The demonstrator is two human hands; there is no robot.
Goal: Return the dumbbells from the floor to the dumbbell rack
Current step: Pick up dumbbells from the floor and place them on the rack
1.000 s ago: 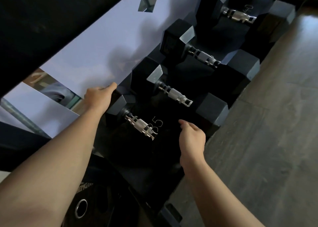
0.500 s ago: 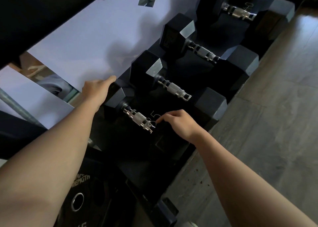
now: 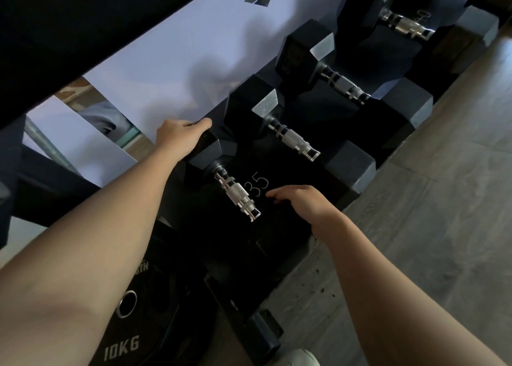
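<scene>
Right hand [image 3: 302, 203] has slid closer to the handle [image 3: 239, 198], loose fingers [image 3: 277, 193] resting on the 35 dumbbell [image 3: 206, 152] on the rack [image 3: 327, 113], left hand [image 3: 177, 137] gripping its far end; if it rolls, fingers could get pinched.

The left hand [image 3: 180, 137] grips the far head of the nearest dumbbell [image 3: 238, 196], fingers [image 3: 203, 122] curled over its top edge. The right hand [image 3: 303, 203] rests loosely on the near head, marked 35. Three more dumbbells [image 3: 294, 140] lie alongside on the dumbbell rack [image 3: 324, 110]. A 10KG weight plate [image 3: 124, 335] leans lower left, and grey floor [image 3: 443, 241] lies to the right.
</scene>
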